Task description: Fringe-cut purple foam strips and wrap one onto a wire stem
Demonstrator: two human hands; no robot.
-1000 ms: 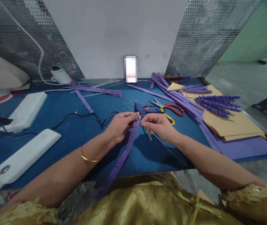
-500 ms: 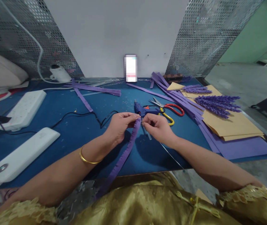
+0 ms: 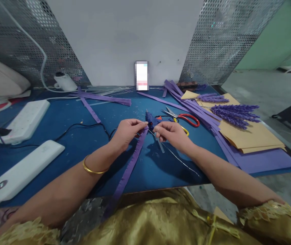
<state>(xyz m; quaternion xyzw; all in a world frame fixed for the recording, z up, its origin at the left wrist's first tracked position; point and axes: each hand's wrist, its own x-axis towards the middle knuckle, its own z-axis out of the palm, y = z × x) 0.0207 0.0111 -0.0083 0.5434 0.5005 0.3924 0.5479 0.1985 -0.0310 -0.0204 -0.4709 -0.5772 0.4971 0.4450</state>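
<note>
My left hand (image 3: 128,133) is closed, thumb and fingertips pinching the upper end of a long purple paper strip (image 3: 133,160) with a snipped edge. The strip hangs down past the table's front edge. A thin wire (image 3: 180,159) runs from that pinched end, past the fingertips of my right hand (image 3: 169,134), towards the lower right. The right hand's fingers are curled at the wire; their exact grip on it is partly hidden. Just behind the hands lies a blue glue gun (image 3: 150,118). A clear glue stick (image 3: 161,147) lies below the right fingers.
Scissors (image 3: 190,119) with red and yellow handles lie behind my right hand. On the right are purple paper strips (image 3: 183,97), brown paper (image 3: 258,136) and purple flower sprigs (image 3: 234,114). A phone (image 3: 141,75) stands at the back; a white power bank (image 3: 26,170) lies left.
My left hand and the strip's end have shifted slightly left. The right fingers have loosened and drawn a little apart from the left hand; the wire's free end has shifted and looks more bent.
</note>
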